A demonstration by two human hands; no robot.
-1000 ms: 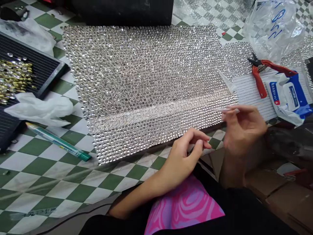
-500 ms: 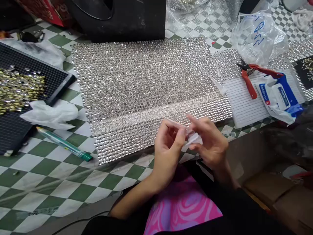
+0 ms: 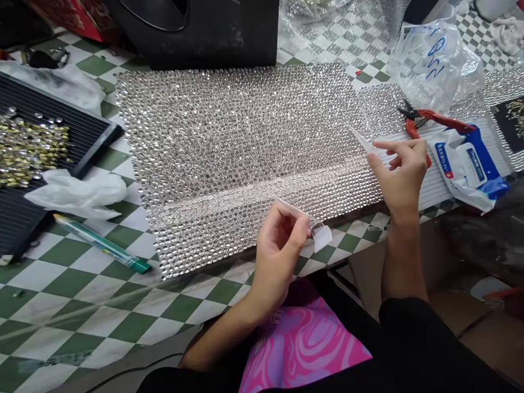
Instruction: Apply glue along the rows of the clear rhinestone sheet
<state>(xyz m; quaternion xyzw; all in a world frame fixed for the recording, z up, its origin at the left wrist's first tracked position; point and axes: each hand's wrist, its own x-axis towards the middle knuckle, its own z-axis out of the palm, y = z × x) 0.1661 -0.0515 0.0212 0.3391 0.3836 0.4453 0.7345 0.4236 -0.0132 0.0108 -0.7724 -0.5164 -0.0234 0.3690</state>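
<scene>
The rhinestone sheet lay on the bench, apparently fully studded; the left hand had a pale strip in its grip, not yet laid down; a white sliver lay unlifted by the sheet's right edge, the right hand there, grip narrow, hold unclear.

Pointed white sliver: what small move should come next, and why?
Probably pinch and lift the pointed white sliver: the right hand is right at its wider end, while the left hand holds another white piece.
</scene>
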